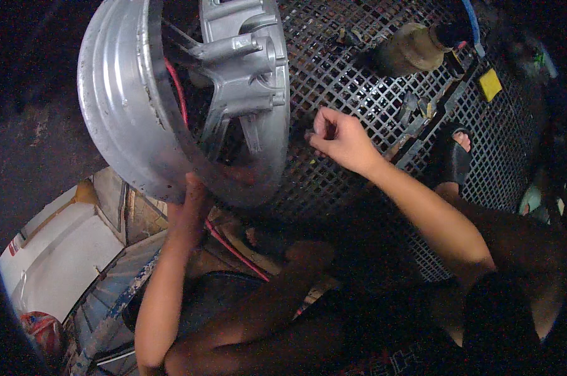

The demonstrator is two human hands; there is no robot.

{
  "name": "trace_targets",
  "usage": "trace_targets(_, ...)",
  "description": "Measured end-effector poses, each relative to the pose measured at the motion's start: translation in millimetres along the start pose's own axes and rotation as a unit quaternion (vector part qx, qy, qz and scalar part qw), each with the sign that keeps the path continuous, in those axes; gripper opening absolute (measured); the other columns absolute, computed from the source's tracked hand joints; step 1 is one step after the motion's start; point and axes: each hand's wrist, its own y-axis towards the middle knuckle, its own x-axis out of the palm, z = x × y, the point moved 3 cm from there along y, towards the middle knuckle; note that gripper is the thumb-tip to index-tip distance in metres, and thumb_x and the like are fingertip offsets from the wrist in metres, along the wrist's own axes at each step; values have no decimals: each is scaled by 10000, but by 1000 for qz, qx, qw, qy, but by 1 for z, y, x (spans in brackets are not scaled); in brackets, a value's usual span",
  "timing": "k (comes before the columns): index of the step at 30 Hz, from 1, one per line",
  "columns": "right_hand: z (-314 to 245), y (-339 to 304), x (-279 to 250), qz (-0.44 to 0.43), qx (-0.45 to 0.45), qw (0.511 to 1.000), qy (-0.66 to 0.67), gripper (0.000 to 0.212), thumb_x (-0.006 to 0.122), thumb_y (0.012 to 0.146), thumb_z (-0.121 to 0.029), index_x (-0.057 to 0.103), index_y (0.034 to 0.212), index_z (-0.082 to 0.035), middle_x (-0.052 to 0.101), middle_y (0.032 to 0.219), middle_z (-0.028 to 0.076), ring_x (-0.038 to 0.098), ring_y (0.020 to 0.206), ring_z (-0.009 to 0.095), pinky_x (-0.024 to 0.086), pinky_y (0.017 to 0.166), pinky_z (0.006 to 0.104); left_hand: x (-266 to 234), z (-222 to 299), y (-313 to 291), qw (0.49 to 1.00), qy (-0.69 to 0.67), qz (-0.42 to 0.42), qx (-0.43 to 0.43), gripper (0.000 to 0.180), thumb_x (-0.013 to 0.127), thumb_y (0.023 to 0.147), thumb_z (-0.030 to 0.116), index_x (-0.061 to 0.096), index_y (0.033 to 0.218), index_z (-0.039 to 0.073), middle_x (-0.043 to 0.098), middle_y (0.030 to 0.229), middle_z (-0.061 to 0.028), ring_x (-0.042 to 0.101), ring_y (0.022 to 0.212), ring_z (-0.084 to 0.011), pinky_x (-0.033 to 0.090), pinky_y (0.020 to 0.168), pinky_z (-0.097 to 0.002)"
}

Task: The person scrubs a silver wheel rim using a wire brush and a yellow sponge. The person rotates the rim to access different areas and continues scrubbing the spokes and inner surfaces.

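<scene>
A bare silver wheel rim [117,94], with thick spokes and a cast hub, stands on edge at the upper left. My left hand [197,191] grips its lower edge, with the fingers partly hidden in the rim's shadow. Just right of the rim, apart from it, my right hand [343,139] is closed in a pinch. A small dark bit shows at its fingertips, too unclear to name. Behind the spokes runs a red cord or hose [177,91], which shows again below the rim near my left forearm.
Metal grating [333,69] covers the floor. A dull, dirty container [415,50] lies at the upper right, below a blue hose [473,25]. Farther right are a yellow block [490,84] and my sandalled foot [457,153]. A white box [76,257] sits at the lower left.
</scene>
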Motion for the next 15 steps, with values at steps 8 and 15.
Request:
trace_targets(8, -23, 2, 32, -53, 205, 909, 358, 122, 700, 895, -119, 698, 980, -31, 694, 830, 29, 624, 682, 72, 495, 606, 206, -24, -32, 11, 997, 38, -68, 17, 595, 486, 991, 496, 486, 1313, -4, 546, 1278, -102, 496, 1186, -214, 392, 1006, -347)
trace_targets(15, -41, 12, 43, -36, 15, 966, 255, 142, 738, 844, -90, 694, 954, -12, 660, 706, 8, 603, 599, 57, 481, 554, 222, -4, -1, 1, 993, 48, -66, 85, 610, 484, 991, 499, 513, 1305, -22, 555, 1290, -123, 494, 1210, -230, 373, 1036, -353)
